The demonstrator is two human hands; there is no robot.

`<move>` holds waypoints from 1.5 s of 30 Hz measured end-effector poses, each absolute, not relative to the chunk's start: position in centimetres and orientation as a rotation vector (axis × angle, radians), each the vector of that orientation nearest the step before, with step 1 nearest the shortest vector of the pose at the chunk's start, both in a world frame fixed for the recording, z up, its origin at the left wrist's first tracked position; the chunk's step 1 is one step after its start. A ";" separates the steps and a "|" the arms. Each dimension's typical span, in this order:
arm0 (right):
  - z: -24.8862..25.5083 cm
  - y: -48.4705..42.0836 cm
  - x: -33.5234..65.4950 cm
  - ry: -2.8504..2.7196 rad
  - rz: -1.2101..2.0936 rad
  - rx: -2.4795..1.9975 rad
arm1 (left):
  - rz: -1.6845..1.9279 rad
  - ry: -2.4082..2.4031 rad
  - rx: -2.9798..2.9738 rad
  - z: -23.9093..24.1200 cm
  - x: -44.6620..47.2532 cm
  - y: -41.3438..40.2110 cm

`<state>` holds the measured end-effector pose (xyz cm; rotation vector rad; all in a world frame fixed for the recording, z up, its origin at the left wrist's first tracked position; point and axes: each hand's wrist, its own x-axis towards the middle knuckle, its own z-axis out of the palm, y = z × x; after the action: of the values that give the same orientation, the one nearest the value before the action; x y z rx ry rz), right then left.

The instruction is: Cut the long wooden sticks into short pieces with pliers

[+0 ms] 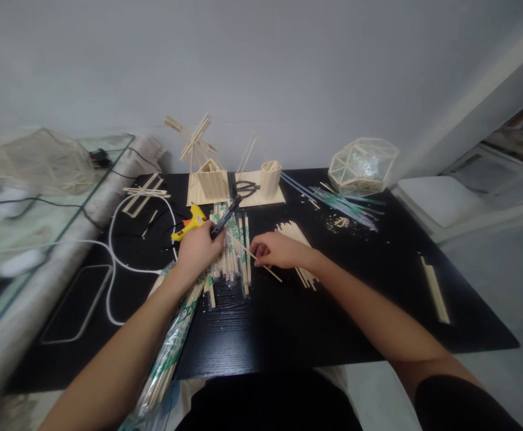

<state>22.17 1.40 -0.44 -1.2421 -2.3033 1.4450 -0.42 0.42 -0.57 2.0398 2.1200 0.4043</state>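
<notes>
My left hand (pixel 198 248) is closed around a black-handled tool (pixel 225 216), perhaps a cutter, whose tip points up and to the right. My right hand (pixel 277 250) pinches a thin bamboo stick (pixel 255 256) that lies slanted on the black table (pixel 355 287). Between the hands lie wrapped chopsticks (pixel 234 251) in clear sleeves with green print. A loose pile of bare sticks (pixel 300 245) sits just right of my right hand. A yellow glue gun (pixel 190 221) rests beside my left hand.
At the back stand a stick windmill house (pixel 207 176), a round stick cup (pixel 270 178), black scissors (pixel 246 188) and a geodesic stick dome (pixel 362 164). Blue-green wrappers (pixel 340 200), a white cable (pixel 118 263), a chopstick packet (pixel 167 353) and a stick strip (pixel 435 290) lie around.
</notes>
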 end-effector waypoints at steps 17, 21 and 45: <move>1.0 1.1 22.1 -2.015 1.269 -1.142 | 1.092 1.430 1.548 -1.0 -0.1 -0.2; 0.7 0.9 21.5 -1.822 1.327 -1.125 | 1.146 1.318 1.505 -0.7 0.4 -0.7; 4.0 3.1 24.6 -1.194 1.244 -0.849 | 0.949 1.289 1.627 -1.4 0.6 -0.8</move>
<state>24.58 3.06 4.03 -0.8495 -1.1940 1.2437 0.64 -0.84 -1.37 1.6270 1.2888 0.9492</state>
